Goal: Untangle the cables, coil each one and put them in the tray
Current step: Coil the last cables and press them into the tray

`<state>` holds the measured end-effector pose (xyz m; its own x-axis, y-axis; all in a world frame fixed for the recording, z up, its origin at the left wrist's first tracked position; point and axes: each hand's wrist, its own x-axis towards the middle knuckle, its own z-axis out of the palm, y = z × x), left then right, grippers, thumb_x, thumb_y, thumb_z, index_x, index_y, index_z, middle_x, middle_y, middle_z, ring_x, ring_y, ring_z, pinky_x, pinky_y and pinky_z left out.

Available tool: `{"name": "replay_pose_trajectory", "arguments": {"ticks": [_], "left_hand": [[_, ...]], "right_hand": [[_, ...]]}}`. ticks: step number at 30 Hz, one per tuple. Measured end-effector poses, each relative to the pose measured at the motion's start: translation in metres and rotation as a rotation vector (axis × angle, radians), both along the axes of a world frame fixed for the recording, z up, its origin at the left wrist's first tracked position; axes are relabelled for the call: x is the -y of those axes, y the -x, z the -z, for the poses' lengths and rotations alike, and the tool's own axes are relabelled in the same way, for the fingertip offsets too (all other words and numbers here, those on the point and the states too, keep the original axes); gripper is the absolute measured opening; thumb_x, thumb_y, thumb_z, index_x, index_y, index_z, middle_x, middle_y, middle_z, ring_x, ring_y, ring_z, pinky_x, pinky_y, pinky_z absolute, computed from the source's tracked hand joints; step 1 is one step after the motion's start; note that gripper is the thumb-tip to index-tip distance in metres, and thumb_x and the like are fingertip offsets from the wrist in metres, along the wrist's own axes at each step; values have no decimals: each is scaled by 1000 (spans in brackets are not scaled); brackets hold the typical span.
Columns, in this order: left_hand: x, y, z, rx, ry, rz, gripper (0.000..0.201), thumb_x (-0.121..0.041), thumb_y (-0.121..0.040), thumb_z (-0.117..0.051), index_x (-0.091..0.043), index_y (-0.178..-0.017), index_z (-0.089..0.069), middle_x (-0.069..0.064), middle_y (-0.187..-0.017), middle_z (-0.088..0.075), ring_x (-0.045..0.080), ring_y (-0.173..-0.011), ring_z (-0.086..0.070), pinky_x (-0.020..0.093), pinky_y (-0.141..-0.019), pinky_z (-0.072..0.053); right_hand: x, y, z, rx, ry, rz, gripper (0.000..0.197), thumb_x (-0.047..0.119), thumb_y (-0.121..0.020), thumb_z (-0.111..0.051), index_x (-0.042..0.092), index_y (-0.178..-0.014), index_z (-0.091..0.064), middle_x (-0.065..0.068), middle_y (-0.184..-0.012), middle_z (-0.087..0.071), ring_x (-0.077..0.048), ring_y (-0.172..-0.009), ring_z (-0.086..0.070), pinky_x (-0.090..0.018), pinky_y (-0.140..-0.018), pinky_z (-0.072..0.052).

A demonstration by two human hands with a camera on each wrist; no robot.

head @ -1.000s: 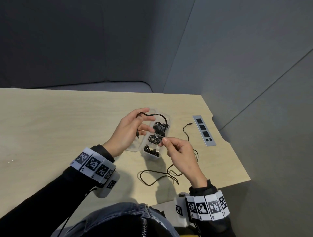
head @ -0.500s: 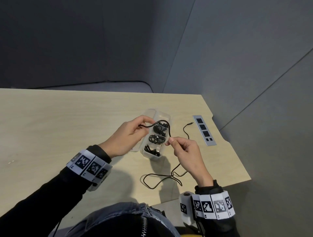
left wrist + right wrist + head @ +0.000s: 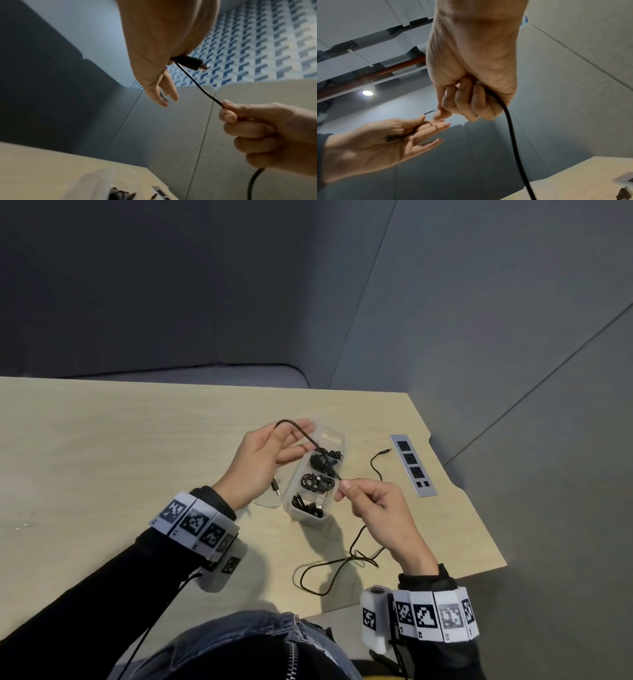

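In the middle of the head view the left hand [image 3: 262, 460] is raised over the desk [image 3: 102, 460] with its fingers stretched out and apart. The black cable [image 3: 297, 430] loops over these fingers, and its plug end sticks out under the palm. The right hand [image 3: 373, 508] is a little lower and to the right; its thumb and forefinger pinch the cable and the other fingers curl around it. Below this hand the cable drops to the desk and lies in loose loops at lower centre. Its other end lies beside the grey socket strip [image 3: 412, 464] at right. The clear tray [image 3: 334, 436] stands between the hands with coiled black cables in its compartments. The wristbands carry black-and-white square codes; their small writing is too small to read.
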<state>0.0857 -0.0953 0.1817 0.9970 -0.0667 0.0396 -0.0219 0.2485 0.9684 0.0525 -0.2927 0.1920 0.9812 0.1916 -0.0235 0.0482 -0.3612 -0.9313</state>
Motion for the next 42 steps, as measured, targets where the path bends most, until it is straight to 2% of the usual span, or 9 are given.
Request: {"name": "replay_pose_trajectory", "arguments": {"ticks": [5,8,11,18,23,27,31,38,42], "left_hand": [[14,8,-6,-84,438,78,31,-28,-101,-30,-12,-97,-55,-2,-81,-67,18,-87,-69,43,-84,-56],[15,5,-10,-185,626,-19,30,-33,-102,-28,-19,-83,-47,-9,-58,-37,4,-46,-36,20,-48,-48],[4,-6,-4,-175,267,-196,28,-36,-103,-28,-22,-91,-49,-11,-61,-37,2,-43,-24,14,-38,-23],[-11,-7,23,215,-990,85,40,-49,-94,-28,-23,-83,-56,-11,-63,-58,4,-59,-52,32,-66,-44],[-3,4,14,99,-537,217,49,-54,-94,-37,-15,-80,-63,-15,-56,-55,4,-54,-46,23,-58,-37],[5,9,6,160,-624,356,23,-38,-90,-60,-17,-79,-63,-15,-53,-47,3,-49,-37,17,-48,-30],[8,7,6,120,-374,307,22,-17,-98,-45,-16,-79,-56,-16,-61,-57,1,-56,-49,13,-54,-37],[4,-1,-2,-86,229,-41,33,-25,-102,-33,-6,-104,-61,7,-109,-71,25,-100,-68,31,-78,-58],[4,-2,-10,-75,413,-97,33,-31,-102,-28,-11,-101,-54,-4,-74,-67,19,-79,-71,47,-82,-56]], "right_hand": [[-17,5,5,-146,28,-176,29,17,-97,-52,4,-76,-67,12,-38,-38,-1,-40,-31,-12,-46,-27],[-20,6,10,-164,86,-242,32,31,-95,-54,16,-71,-68,11,-45,-35,-10,-47,-27,-26,-50,-25],[-17,12,7,-149,162,-366,24,27,-94,-58,17,-75,-68,12,-47,-32,-7,-49,-27,-23,-50,-23],[-19,8,-19,132,144,-311,22,22,-94,-51,16,-81,-67,8,-57,-56,-7,-51,-41,-21,-54,-33],[-20,-14,-16,129,-41,-75,24,4,-96,-49,7,-84,-69,18,-59,-64,2,-53,-47,-10,-59,-37],[-17,-19,-11,59,-121,-7,20,6,-97,-49,2,-92,-68,16,-44,-49,1,-44,-40,-7,-49,-32],[-18,-20,-8,-3,-256,70,15,11,-94,-55,6,-86,-67,12,-42,-39,-2,-40,-30,-11,-42,-28],[-16,-14,12,-87,-140,-32,30,23,-98,-50,12,-71,-58,10,-45,-36,-1,-39,-26,-12,-41,-23],[-25,-3,27,-222,49,-237,36,33,-98,-49,15,-70,-63,5,-48,-39,-3,-40,-32,-16,-45,-29]]}}
